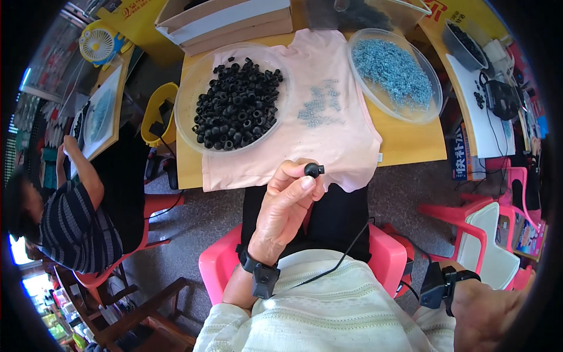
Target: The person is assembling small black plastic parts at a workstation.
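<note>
My left hand (pixel 287 202) is raised over my lap, in front of the table. Its thumb and fingers pinch a small black ball-shaped cord lock (pixel 313 170) with a short stub pointing right. Out at the lower right is my right hand (pixel 491 310), stretched away from the table. Its fingers fade into the dark rim, and nothing shows in it. A pink cloth shirt (pixel 346 155) covers part of the table (pixel 419 141). On it stands a round clear tray (pixel 186 126) heaped with black cord-lock parts (pixel 237 105). Tiny bluish springs (pixel 321 104) lie scattered beside it.
A second clear tray (pixel 438 108) holds many bluish springs. Behind stand a cardboard box (pixel 229 26) and a clear bin (pixel 352 14). At the left a person in a striped shirt (pixel 76 217) sits working. Red chairs (pixel 469 229) stand to the right; a cable (pixel 340 258) crosses my lap.
</note>
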`<state>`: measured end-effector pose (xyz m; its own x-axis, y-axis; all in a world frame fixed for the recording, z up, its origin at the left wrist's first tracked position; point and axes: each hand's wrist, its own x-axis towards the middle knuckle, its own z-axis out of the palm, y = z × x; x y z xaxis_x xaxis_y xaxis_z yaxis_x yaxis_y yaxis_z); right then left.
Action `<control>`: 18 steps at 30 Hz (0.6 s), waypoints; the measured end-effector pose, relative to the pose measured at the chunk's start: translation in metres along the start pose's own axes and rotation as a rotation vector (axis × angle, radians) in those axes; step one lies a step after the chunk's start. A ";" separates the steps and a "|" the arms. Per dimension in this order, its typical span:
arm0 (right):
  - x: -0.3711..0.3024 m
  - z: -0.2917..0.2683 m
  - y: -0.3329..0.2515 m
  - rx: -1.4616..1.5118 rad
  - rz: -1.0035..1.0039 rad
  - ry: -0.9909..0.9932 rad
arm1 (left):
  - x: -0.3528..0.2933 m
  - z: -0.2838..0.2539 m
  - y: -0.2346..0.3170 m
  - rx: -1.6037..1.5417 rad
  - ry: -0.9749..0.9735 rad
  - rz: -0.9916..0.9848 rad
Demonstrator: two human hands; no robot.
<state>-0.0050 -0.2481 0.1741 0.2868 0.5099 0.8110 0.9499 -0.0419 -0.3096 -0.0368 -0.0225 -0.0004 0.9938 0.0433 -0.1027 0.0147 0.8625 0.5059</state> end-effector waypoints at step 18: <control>-0.025 0.121 0.073 0.476 0.908 -0.078 | 0.006 0.013 0.013 0.022 0.033 0.053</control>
<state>0.0420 -0.1595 0.0711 0.8474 0.5112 0.1435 0.2265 -0.1036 -0.9685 -0.0289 -0.0177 0.0164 0.9891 0.1053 -0.1032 -0.0348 0.8471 0.5303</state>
